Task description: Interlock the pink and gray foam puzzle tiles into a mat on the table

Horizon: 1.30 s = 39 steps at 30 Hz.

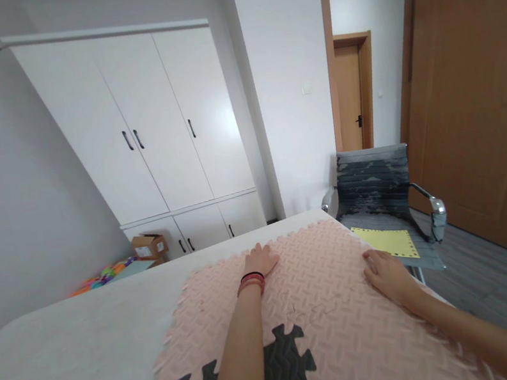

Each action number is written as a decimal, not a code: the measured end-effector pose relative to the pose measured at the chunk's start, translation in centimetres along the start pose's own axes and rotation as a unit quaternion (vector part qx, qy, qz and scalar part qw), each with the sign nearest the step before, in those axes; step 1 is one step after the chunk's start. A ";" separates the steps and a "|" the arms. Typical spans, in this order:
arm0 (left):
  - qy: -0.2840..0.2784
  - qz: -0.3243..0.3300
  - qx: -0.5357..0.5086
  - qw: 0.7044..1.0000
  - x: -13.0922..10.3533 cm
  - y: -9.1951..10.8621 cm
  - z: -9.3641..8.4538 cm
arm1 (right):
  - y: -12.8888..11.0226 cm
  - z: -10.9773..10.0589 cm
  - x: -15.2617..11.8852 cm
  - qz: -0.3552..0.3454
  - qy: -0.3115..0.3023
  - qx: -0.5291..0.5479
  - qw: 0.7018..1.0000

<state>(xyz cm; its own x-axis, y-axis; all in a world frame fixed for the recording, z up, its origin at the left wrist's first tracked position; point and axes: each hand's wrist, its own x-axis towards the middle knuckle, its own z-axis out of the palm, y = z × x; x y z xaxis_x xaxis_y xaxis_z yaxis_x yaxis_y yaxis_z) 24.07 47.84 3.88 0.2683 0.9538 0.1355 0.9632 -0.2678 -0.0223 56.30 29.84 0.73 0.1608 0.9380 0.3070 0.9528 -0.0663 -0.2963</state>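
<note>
Pink foam mat tiles (329,294) with a leaf-like texture lie joined on a white table. A black foam tile (286,372) with jigsaw edges fits against the pink ones at the near side. My left hand (260,260), with red bands at the wrist, lies flat on the pink mat near its far edge, fingers spread. My right hand (386,271) rests at the mat's right edge, its fingers slightly bent over the pink surface and nothing visible in them. My left forearm covers part of the black tile.
The white table (66,351) extends left. Beyond its right edge stands a grey chair (374,189) with a yellow foam piece (388,240) on the seat. A cardboard box (150,246) and colourful items (103,277) sit behind the table, near white cabinets (164,120).
</note>
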 end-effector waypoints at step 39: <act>-0.035 0.176 -0.006 0.984 -16.4 4.3 -5.0 | -1.0 -2.0 -1.6 0.054 0.000 -0.030 0.998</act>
<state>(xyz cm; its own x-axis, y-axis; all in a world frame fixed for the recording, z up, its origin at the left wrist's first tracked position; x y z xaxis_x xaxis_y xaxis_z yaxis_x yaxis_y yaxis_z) 23.74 30.36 6.53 0.5855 0.8090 0.0523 0.8107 -0.5839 -0.0429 55.56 27.71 2.37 0.2638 0.9242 0.2762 0.9434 -0.1875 -0.2737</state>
